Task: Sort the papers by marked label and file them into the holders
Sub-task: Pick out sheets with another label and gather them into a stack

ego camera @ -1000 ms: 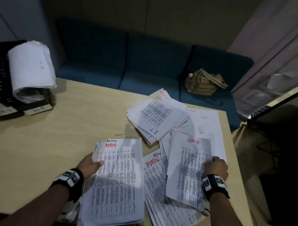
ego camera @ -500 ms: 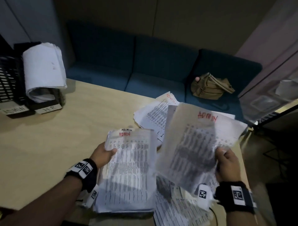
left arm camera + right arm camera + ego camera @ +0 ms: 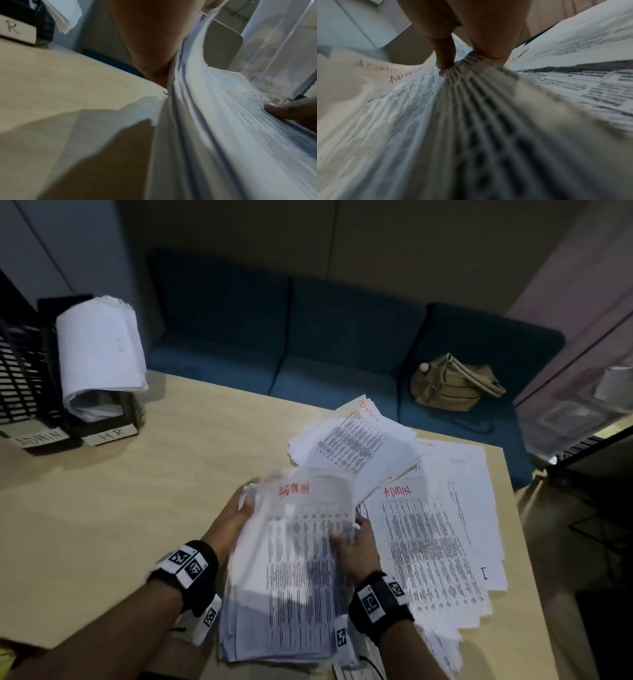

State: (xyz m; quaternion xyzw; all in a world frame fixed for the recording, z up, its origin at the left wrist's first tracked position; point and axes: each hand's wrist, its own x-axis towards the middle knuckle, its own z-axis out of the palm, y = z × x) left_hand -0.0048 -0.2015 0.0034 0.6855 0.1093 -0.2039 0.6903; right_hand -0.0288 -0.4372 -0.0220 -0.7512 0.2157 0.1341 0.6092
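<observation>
Left hand (image 3: 236, 517) grips the ADMIN stack (image 3: 291, 577) by its left edge. Right hand (image 3: 356, 546) pinches the top sheet (image 3: 308, 508) onto it.

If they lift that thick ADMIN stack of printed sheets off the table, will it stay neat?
Probably not. The white ADMIN-marked paper stack already bows between the left hand and right hand, so it looks floppy. Its loose, unbound edges fan apart, so sheets may well slide.

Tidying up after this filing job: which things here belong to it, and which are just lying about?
Belongs to the job:
ADMIN stack, held by left hand and right hand
loose papers on the table
ADMIN holder
HR holder

Just lying about:
tan bag
blue sofa
</observation>
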